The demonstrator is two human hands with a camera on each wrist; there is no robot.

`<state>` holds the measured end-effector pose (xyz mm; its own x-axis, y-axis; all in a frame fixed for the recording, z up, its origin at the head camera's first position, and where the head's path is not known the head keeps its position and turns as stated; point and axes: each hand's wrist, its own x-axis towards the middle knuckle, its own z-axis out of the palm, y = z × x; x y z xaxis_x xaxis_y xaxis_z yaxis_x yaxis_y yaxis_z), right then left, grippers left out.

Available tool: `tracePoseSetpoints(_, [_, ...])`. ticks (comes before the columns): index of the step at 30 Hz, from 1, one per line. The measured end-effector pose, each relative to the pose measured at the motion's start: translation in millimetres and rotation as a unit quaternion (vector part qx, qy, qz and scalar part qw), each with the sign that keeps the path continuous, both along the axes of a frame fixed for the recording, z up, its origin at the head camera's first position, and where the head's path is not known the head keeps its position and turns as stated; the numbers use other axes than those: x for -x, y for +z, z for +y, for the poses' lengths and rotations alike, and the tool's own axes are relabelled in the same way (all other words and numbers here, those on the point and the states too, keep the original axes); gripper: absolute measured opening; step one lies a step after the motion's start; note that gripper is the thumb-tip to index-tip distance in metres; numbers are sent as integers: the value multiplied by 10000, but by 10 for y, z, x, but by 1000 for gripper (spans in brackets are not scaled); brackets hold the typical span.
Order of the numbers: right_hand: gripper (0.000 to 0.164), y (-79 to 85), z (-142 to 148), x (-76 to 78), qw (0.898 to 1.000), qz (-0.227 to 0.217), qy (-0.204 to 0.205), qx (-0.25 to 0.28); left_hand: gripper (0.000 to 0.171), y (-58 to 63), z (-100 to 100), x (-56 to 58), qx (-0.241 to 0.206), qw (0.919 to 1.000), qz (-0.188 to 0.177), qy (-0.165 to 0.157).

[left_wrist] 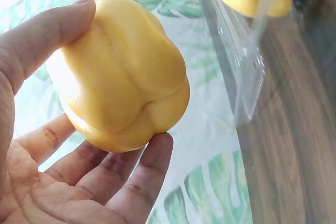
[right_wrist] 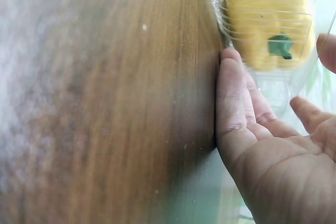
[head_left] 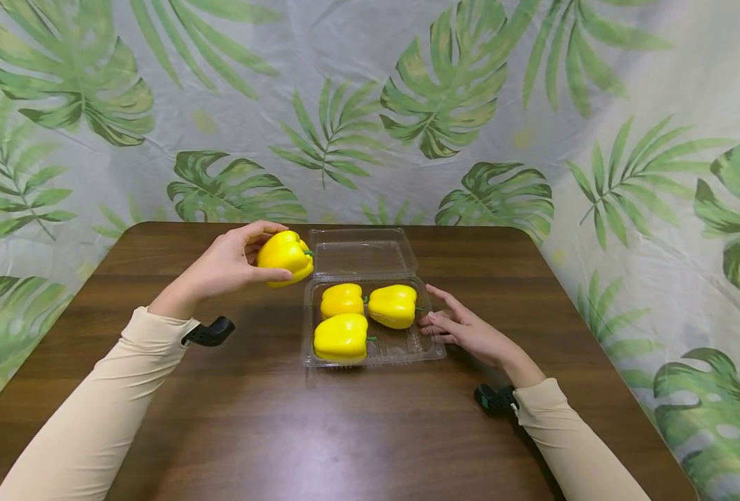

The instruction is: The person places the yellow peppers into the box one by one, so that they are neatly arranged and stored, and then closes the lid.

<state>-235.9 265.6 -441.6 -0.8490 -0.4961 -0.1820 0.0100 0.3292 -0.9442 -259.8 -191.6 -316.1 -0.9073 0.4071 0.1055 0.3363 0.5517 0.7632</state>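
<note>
My left hand [head_left: 228, 259] holds a yellow bell pepper [head_left: 284, 256] with a green stem, up at the left of a clear plastic clamshell box [head_left: 407, 348]. In the left wrist view, thumb and fingertips grip that pepper [left_wrist: 121, 77] from opposite sides. Inside the box lie three more yellow peppers: one at the back left [head_left: 342, 301], one at the right [head_left: 392, 306] and one at the front left [head_left: 341, 337]. Resting against the box's right wall is my right hand [head_left: 470, 334], its fingers extended; the right wrist view shows the fingertips right at the plastic.
The box's hinged lid [head_left: 363, 254] lies folded back toward the far edge of the dark wooden table [head_left: 370, 431]. A curtain with a green leaf print [head_left: 344, 104] hangs behind the table. Each wrist carries a black camera band [head_left: 209, 332].
</note>
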Motion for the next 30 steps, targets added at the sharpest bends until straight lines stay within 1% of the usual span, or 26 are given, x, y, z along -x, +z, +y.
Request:
tracePoseSetpoints(4, [70, 2, 1, 0, 10000, 13, 2, -25, 74, 45, 124, -13, 14, 9998, -17, -195])
tracePoseSetpoints(11, [69, 7, -4, -3, 10000, 26, -11, -56, 72, 69, 373, -22, -69, 9989, -29, -462])
tracePoseSetpoints(15, [69, 6, -3, -4, 10000, 34, -15, -55, 73, 91, 522, -36, -17, 9982, 3, -606])
tracePoseSetpoints(18, [69, 4, -5, -7, 10000, 33, -19, -63, 73, 82, 630, -49, 12, 9973, 88, -729])
tracePoseSetpoints(22, [69, 1, -5, -5, 10000, 30, -17, -60, 71, 54, 774, -73, -45, 9957, 110, -922])
tracePoseSetpoints(30, [69, 2, -3, -2, 10000, 14, -37, -64, 68, -31, 1055, -122, 13, 9914, 208, -1291])
